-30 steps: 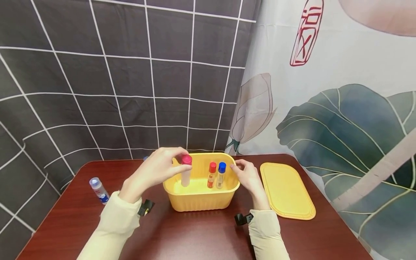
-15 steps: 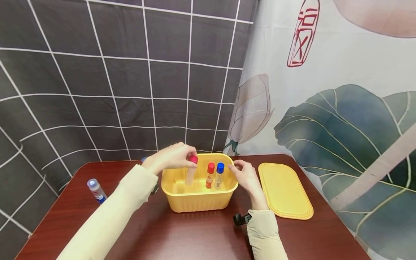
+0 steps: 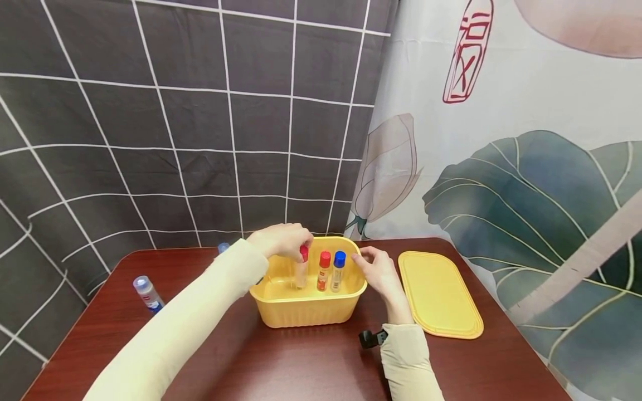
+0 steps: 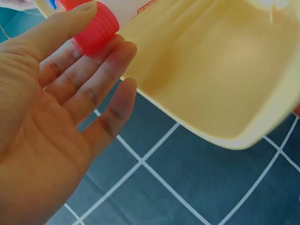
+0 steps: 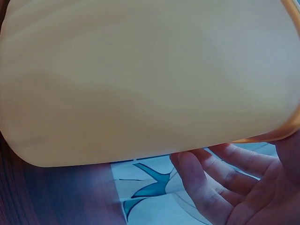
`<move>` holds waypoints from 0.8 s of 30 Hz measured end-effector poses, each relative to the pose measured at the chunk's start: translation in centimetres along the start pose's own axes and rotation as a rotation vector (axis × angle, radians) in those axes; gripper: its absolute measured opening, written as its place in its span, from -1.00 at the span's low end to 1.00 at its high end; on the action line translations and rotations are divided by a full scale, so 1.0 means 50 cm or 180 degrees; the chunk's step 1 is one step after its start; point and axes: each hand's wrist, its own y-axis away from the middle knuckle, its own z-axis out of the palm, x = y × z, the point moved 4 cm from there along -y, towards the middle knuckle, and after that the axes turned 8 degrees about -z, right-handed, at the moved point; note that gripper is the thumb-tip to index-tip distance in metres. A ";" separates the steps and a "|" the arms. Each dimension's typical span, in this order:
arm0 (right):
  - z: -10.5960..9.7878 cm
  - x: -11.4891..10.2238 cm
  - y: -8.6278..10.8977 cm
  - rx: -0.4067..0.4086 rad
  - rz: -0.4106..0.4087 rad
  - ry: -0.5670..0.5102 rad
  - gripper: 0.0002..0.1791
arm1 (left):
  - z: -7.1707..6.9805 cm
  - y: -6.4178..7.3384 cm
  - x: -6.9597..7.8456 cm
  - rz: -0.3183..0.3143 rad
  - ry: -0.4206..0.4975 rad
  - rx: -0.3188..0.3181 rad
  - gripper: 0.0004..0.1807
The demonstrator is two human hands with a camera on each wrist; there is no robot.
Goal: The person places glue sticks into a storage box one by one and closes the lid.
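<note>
My left hand (image 3: 283, 240) pinches the red cap of a small clear glue bottle (image 3: 301, 274) between thumb and fingers. The bottle hangs upright inside the yellow plastic bin (image 3: 306, 312). In the left wrist view the thumb (image 4: 70, 21) presses on the red cap (image 4: 101, 30). My right hand (image 3: 381, 273) holds the bin's right end at the rim; in the right wrist view its fingers (image 5: 192, 173) lie along the bin's edge (image 5: 140, 145). Just right of the held bottle, a red-capped glue bottle (image 3: 323, 273) and a blue-capped one (image 3: 337, 275) stand side by side in the bin.
A yellow lid (image 3: 441, 295) lies flat on the dark red table (image 3: 301, 362), right of the right arm. Left of the left sleeve lies a clear bottle with a blue label (image 3: 147, 292). Another blue top (image 3: 223, 247) shows behind the left sleeve. A grey checked curtain (image 3: 200, 122) hangs behind.
My left hand has moved right and lower over the bin with the red-capped bottle, bringing it closer to the two standing bottles. The right hand stays at the bin's right end.
</note>
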 end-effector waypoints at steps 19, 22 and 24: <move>0.002 0.001 0.000 0.0036 -0.0011 0.0024 -0.64 | 0.023 -0.022 0.034 -0.0036 -0.0054 -0.0118 -0.81; 0.002 0.002 -0.002 0.0060 -0.0058 0.0077 -0.65 | 0.027 -0.028 0.034 0.0034 -0.0166 -0.0085 -0.83; 0.002 0.002 -0.003 0.0078 -0.0077 0.0107 -0.66 | 0.028 -0.031 0.034 0.0071 -0.0218 -0.0058 -0.85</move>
